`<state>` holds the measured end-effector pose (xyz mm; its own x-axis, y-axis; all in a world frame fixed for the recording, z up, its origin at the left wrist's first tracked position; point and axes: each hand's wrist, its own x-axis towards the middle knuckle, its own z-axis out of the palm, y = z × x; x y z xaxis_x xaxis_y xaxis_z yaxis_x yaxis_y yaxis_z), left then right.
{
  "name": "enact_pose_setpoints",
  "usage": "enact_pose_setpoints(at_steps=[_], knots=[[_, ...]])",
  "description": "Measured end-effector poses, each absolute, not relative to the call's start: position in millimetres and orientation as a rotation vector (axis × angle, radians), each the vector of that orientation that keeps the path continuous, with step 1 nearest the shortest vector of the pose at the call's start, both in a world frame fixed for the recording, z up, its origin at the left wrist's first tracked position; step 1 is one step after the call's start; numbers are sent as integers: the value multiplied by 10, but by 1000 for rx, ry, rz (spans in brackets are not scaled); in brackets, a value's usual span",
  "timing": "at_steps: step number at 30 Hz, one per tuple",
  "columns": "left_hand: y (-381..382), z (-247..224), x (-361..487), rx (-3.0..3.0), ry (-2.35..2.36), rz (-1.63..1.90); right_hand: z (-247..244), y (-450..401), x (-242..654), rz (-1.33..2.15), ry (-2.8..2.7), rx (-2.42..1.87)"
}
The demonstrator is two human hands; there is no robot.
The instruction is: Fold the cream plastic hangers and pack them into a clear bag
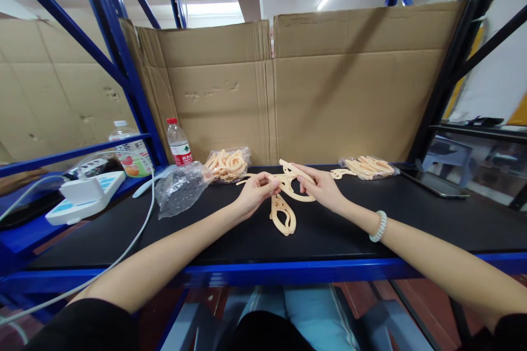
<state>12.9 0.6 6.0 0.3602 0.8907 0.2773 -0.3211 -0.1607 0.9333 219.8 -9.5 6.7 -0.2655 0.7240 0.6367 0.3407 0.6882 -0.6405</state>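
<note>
Near the middle of the black tabletop point(230, 230), a peach-coloured curved plastic piece point(295, 192) is held between both hands. My left hand point(257, 193) pinches its left end with thumb and fingers. On its upper right part my right hand point(319, 186) grips it, with the fingers bent around the edge. Just below lies a similar looped piece point(284, 219) on the tabletop. Another slim peach piece point(342, 174) rests beyond my right hand. Part of a further piece point(244, 178) shows behind my left hand.
Plastic bags of peach pieces point(228, 164) point(368, 167) lie at the back, before a cardboard wall point(354, 93). At left are a crumpled clear bag point(181, 189), a red-capped bottle point(180, 145), a power strip point(86, 197) and a white cable point(144, 225). A phone point(434, 182) lies right.
</note>
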Motion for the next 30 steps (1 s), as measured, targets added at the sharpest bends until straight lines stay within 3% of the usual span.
enact_pose_setpoints(at_steps=[30], knots=[[170, 81, 36, 1505, 924, 1192, 17, -94, 2156, 905, -2148, -641]])
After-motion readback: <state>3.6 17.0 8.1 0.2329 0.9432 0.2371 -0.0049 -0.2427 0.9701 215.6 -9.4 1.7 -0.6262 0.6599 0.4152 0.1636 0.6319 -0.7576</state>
